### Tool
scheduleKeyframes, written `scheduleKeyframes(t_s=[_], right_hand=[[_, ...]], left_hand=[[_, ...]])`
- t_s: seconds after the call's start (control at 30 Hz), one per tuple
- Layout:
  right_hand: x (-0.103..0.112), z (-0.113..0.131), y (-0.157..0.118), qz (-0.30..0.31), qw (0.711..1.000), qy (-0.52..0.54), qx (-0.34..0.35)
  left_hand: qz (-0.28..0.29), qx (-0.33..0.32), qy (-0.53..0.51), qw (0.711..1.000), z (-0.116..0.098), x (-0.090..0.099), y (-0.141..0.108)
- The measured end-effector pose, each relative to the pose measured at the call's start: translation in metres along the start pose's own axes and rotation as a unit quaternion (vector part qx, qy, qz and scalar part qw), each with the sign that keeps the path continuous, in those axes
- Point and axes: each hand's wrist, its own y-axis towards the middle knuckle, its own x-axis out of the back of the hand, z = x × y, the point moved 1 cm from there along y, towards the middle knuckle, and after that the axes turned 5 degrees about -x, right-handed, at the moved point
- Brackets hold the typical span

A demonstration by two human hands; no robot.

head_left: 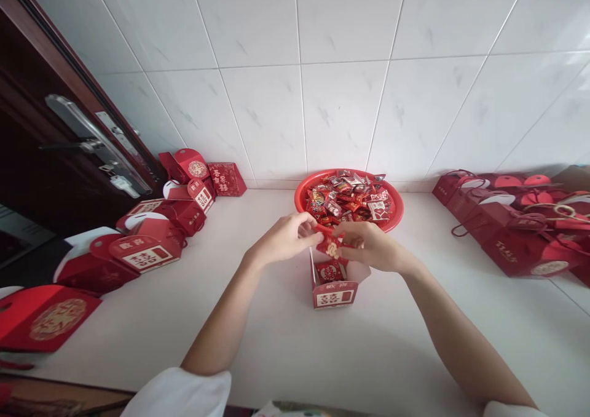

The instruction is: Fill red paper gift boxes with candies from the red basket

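Glossy red packet (332,246) with gold print, above the far part of an open red box (335,297); left hand (291,235) and right hand (375,245) each pinch it in a closed grip. White table (267,343); far, tiled wall (345,109); left, dark door (27,134).

Open gift box (335,298) red outside, white inside, with red characters on a white front panel; candy packet (332,246) red with gold print; plastic basket (399,208) red; wall tiles (345,115) white, grey-veined.
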Motion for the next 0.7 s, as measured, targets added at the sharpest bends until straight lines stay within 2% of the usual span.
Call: scheduleKeyframes(t_s=[0.07,0.13,0.2,0.33,0.43,0.6,0.7], right_hand=[[0.0,0.0,-0.003,0.062,0.997,-0.048,-0.016],[-0.002,-0.001,-0.003,0.086,0.994,-0.066,-0.024],[-0.002,-0.002,-0.002,0.053,0.995,-0.079,-0.021],[0.008,-0.003,-0.002,-0.053,0.992,-0.109,-0.015],[0.02,-0.004,-0.008,-0.077,0.985,-0.149,-0.038],[0.028,-0.004,-0.019,0.042,0.977,-0.186,-0.098],[0.028,-0.002,-0.021,0.07,0.976,-0.192,-0.075]], left_hand=[[0.048,0.031,0.024,0.998,0.002,0.003,-0.004],[0.089,0.058,0.006,0.994,0.002,0.003,-0.005],[0.111,0.063,-0.016,0.992,0.001,0.002,-0.005],[0.112,0.018,-0.003,0.994,-0.001,0.002,-0.003],[0.132,0.022,-0.021,0.991,-0.001,0.002,-0.003],[0.174,0.035,-0.08,0.981,-0.007,-0.001,-0.005],[0.142,0.034,-0.134,0.98,-0.01,-0.004,-0.003]])
